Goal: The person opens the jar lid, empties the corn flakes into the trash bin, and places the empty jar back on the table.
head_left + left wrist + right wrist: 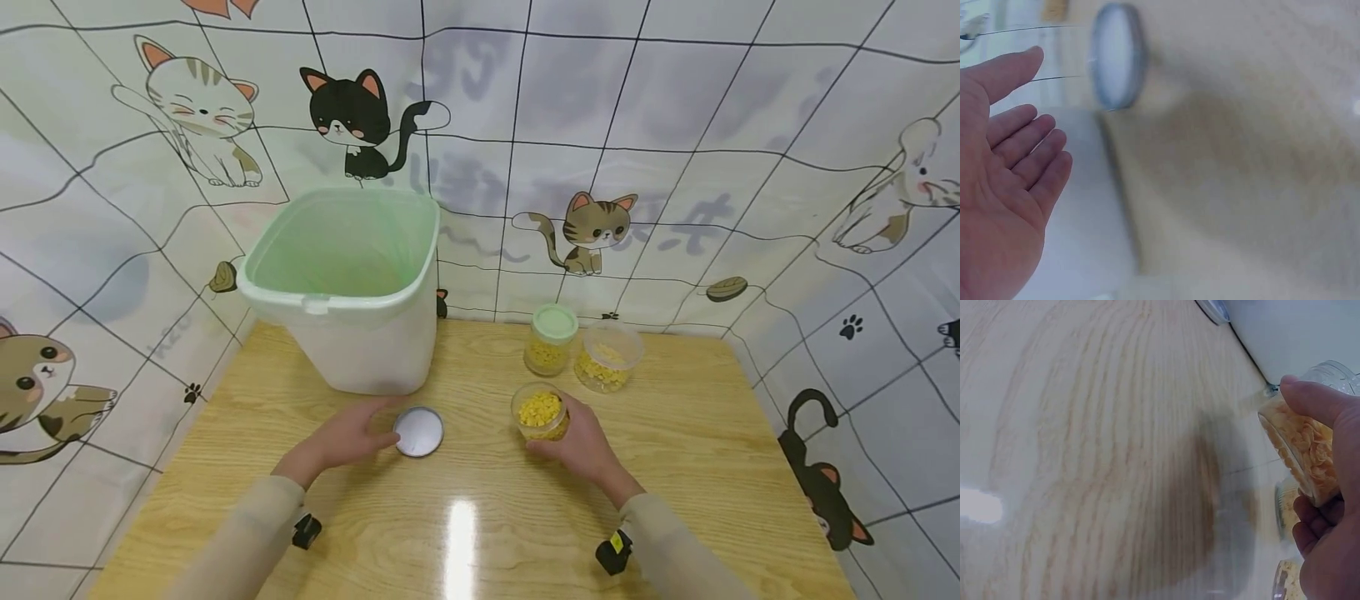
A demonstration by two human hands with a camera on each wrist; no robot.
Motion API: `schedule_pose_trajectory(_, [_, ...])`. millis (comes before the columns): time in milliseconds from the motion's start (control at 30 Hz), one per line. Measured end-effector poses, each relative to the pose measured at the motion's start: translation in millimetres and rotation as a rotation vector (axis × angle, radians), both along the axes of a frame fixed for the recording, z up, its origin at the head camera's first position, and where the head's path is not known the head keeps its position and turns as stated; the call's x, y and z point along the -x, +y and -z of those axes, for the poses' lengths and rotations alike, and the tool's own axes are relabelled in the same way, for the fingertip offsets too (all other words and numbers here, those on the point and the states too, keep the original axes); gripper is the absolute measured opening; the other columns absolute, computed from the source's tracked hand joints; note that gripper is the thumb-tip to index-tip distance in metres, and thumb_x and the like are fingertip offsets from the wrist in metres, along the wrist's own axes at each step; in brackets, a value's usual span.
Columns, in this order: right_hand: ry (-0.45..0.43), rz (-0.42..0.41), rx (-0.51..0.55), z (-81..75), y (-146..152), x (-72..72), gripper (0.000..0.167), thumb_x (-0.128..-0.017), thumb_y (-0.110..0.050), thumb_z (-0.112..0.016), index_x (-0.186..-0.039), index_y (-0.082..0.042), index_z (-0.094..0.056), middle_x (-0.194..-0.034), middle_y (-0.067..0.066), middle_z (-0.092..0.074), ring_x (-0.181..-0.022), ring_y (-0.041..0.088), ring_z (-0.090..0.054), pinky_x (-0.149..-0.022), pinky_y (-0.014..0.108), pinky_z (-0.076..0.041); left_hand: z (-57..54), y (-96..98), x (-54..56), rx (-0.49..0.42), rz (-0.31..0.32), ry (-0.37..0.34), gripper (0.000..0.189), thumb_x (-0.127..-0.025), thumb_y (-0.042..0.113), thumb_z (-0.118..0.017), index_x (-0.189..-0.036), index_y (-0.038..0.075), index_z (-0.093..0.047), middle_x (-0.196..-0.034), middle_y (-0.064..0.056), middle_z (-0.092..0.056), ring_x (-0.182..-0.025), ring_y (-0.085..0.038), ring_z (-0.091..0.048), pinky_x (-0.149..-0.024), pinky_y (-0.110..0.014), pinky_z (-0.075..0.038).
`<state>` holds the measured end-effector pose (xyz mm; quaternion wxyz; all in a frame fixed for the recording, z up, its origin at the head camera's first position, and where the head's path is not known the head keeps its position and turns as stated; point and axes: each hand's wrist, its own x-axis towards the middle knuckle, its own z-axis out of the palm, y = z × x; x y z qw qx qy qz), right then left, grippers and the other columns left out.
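My right hand (583,446) grips a clear open jar (538,415) filled with small yellow pieces, its thumb and fingers around the sides. In the right wrist view, this jar (1304,440) appears sideways, its rim past the thumb. My left hand (341,443) is held with fingers extended beside a round white lid (420,432) with a metallic rim. The left wrist view shows a gap between that lid (1117,56) and the thumb and fingers, and an empty palm.
A tall white bin (367,346) with a pale green inside and no cover stands at the back left. Behind the held jar are a green-lidded jar (550,343) and a clear tub (609,358), both containing yellow pieces. Cat-patterned sheeting (480,208) surrounds the wooden table (697,433).
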<state>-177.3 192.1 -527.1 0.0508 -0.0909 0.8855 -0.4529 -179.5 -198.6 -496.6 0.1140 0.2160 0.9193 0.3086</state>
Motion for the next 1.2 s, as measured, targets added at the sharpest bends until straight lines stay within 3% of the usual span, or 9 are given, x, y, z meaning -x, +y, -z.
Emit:
schedule_pose_trajectory(133, [-0.007,-0.007,-0.020,-6.6,-2,2.6,0.086,-0.067,-0.032,-0.090,-0.140,-0.015,-0.048,-0.128,-0.001,-0.061,-0.120,0.020,-0.057,-0.104,0.049,-0.045,-32.7,-2.8,-6.8,-0.030,0.019,0.054,0.056,-0.092,0.030,-0.067,-0.141,0.008,-0.051,-0.144,-0.009,-0.054,-0.135,-0.031,-0.048,-0.109,-0.052,-0.040])
schedule_pose_trajectory(267, [-0.002,-0.008,-0.045,-15.4,-5,5.9,0.086,-0.067,-0.033,-0.090,-0.140,-0.017,-0.047,-0.130,-0.002,-0.060,-0.122,0.020,-0.056,-0.106,0.049,-0.043,-68.7,0.7,-12.9,-0.029,0.078,0.185,0.050,-0.090,0.024,-0.069,-0.136,0.008,-0.057,-0.136,-0.007,-0.061,-0.128,-0.029,-0.056,-0.104,-0.049,-0.046])
schedule_pose_trajectory(500, [0.007,-0.041,-0.055,-36.7,-16,14.7,0.092,-0.066,-0.045,-0.088,-0.143,-0.019,-0.044,-0.134,-0.001,-0.057,-0.125,0.020,-0.055,-0.107,0.048,-0.043,-135.3,10.9,-28.9,0.015,0.098,0.400,0.043,-0.089,0.022,-0.070,-0.131,0.014,-0.061,-0.129,0.000,-0.066,-0.117,-0.018,-0.062,-0.094,-0.041,-0.052])
schedule_pose_trajectory(700, [0.032,-0.052,-0.069,-57.8,-30,24.0,0.097,-0.067,-0.044,-0.087,-0.146,-0.012,-0.041,-0.137,0.006,-0.056,-0.128,0.024,-0.053,-0.108,0.048,-0.043,-172.6,2.5,-26.6,-0.025,0.083,0.551,0.042,-0.089,0.016,-0.070,-0.130,0.015,-0.062,-0.126,0.002,-0.067,-0.093,-0.007,-0.062,-0.079,-0.027,-0.052])
schedule_pose_trajectory(800, [0.035,-0.053,-0.077,-68.7,-36,27.8,0.100,-0.067,-0.048,-0.086,-0.146,-0.009,-0.039,-0.138,0.008,-0.055,-0.128,0.026,-0.052,-0.109,0.048,-0.042,-187.5,-6.8,-22.7,-0.064,0.070,0.614,0.043,-0.087,0.008,-0.071,-0.129,0.012,-0.062,-0.125,-0.001,-0.067,-0.091,-0.009,-0.061,-0.081,-0.018,-0.048])
schedule_pose_trajectory(900, [0.056,-0.056,-0.097,-78.7,-40,31.6,0.105,-0.066,-0.053,-0.085,-0.147,-0.008,-0.038,-0.140,0.010,-0.054,-0.130,0.028,-0.051,-0.110,0.049,-0.041,-200.4,-18.5,-18.4,-0.081,0.006,0.647,0.045,-0.087,0.006,-0.070,-0.131,0.011,-0.061,-0.126,-0.005,-0.067,-0.095,-0.016,-0.062,-0.078,-0.014,-0.045])
schedule_pose_trajectory(1033, [0.089,-0.065,-0.101,-90.5,-44,37.9,0.104,-0.065,-0.055,-0.085,-0.147,-0.012,-0.038,-0.139,0.007,-0.054,-0.130,0.026,-0.051,-0.110,0.048,-0.041,-211.6,-37.8,-8.5,-0.073,-0.192,0.632,0.046,-0.093,0.015,-0.064,-0.138,0.014,-0.055,-0.133,-0.009,-0.063,-0.112,-0.030,-0.062,-0.063,-0.016,-0.044])
schedule_pose_trajectory(1100, [0.094,-0.065,-0.103,-96.7,-46,40.8,0.104,-0.065,-0.054,-0.085,-0.148,-0.013,-0.037,-0.141,0.006,-0.052,-0.132,0.026,-0.049,-0.110,0.048,-0.040,-214.6,-47.9,-2.2,-0.071,-0.307,0.595,0.048,-0.096,0.021,-0.060,-0.142,0.016,-0.051,-0.139,-0.011,-0.058,-0.120,-0.038,-0.059,-0.064,-0.023,-0.047])
schedule_pose_trajectory(1200, [0.101,-0.076,-0.106,-108.2,-51,44.6,0.105,-0.068,-0.051,-0.085,-0.150,-0.010,-0.035,-0.143,0.010,-0.050,-0.132,0.029,-0.047,-0.109,0.050,-0.041,-216.3,-63.4,7.5,-0.070,-0.451,0.511,0.053,-0.098,0.027,-0.053,-0.149,0.016,-0.042,-0.148,-0.013,-0.048,-0.126,-0.044,-0.052,-0.085,-0.046,-0.051])
